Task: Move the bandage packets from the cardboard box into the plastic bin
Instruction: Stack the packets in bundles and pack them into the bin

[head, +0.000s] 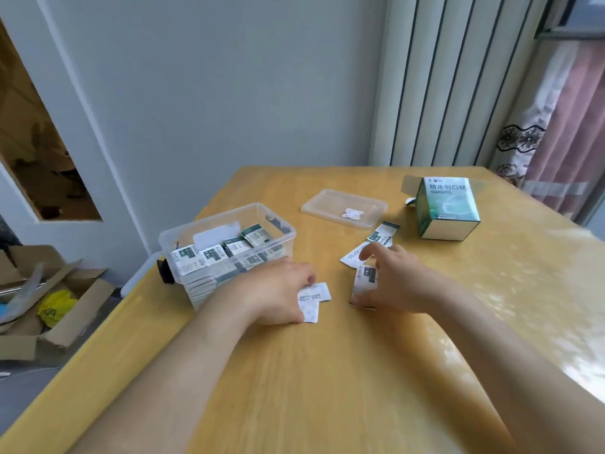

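The green and white cardboard box [447,208] lies on its side at the back right of the table, its flap open to the left. The clear plastic bin [229,250] at the left holds several bandage packets. More white packets lie loose on the table: a few [381,235] beyond my right hand. My left hand [281,293] pinches a few white packets [314,298] against the tabletop beside the bin. My right hand [393,276] grips a small stack of packets [363,283], its index finger raised over another loose packet.
The bin's clear lid [343,208] lies flat behind the loose packets. The wooden table [327,371] stands against a grey wall. On the floor at the left sits an open carton [49,306] with a yellow bag. Curtains hang at the right.
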{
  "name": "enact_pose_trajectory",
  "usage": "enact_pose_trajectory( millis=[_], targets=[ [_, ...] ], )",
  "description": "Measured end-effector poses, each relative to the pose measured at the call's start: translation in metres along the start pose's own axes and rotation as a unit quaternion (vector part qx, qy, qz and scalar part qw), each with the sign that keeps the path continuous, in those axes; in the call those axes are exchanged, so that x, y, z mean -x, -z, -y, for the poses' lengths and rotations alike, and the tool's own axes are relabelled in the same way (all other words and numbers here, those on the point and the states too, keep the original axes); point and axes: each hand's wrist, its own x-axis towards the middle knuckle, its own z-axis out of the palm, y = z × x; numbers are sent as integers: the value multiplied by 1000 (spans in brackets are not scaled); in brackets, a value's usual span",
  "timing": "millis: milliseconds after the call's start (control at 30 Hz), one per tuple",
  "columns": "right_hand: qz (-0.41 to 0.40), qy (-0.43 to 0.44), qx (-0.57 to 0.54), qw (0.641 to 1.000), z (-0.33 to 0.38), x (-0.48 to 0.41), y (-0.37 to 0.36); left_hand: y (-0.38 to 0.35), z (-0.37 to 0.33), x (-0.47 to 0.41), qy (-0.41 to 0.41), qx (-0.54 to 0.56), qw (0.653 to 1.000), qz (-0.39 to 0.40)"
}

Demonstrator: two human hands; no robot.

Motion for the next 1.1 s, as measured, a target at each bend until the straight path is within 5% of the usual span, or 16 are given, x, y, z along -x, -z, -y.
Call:
enact_pose_trajectory(
  millis=[333,533,1100],
  targets=[
    [-121,-15,-143,982,-12,-12,-6,-8,7,0,10,83,996,-26],
    [-102,-38,-47,993,-1,-11,-8,-9,5,6,1,78,995,-69],
    [-131,-42,-6,990,1,-16,-15,-8,0,9,18,120,989,-86]
  ],
)
